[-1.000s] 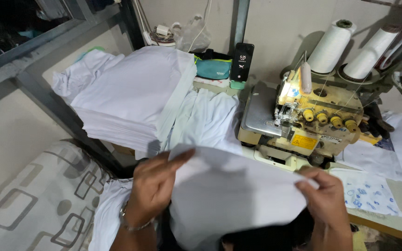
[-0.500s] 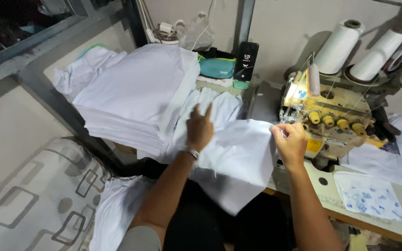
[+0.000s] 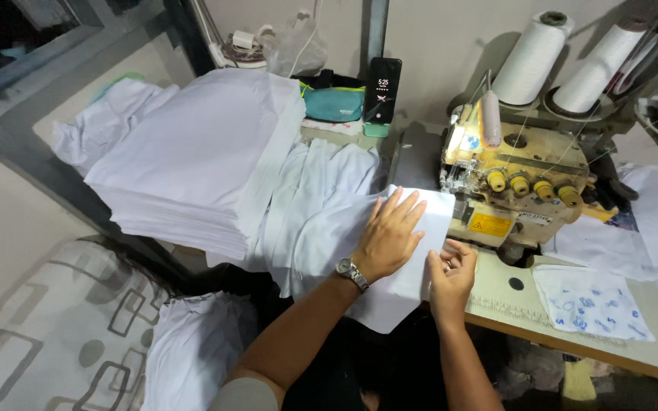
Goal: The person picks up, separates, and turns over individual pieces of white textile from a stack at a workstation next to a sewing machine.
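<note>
My left hand [image 3: 392,234], with a wristwatch on the wrist, lies flat with fingers spread on a white fabric piece [image 3: 390,293] at the bed of a yellow overlock sewing machine [image 3: 515,186]. My right hand [image 3: 451,274] pinches the fabric's right edge, just in front of the machine's needle area. The fabric's lower end hangs over the table's front edge toward me.
A tall stack of white fabric [image 3: 192,164] sits at the left, with loose white pieces [image 3: 310,190] beside it. Two white thread cones [image 3: 531,57] stand behind the machine. A phone [image 3: 383,90] and teal pouch [image 3: 333,103] rest at the back. A blue-printed cloth [image 3: 592,301] lies at right.
The fabric was held up in both hands, then carried forward to the machine. Now it lies flat at the machine bed under my left palm, with my right hand lower at its edge.
</note>
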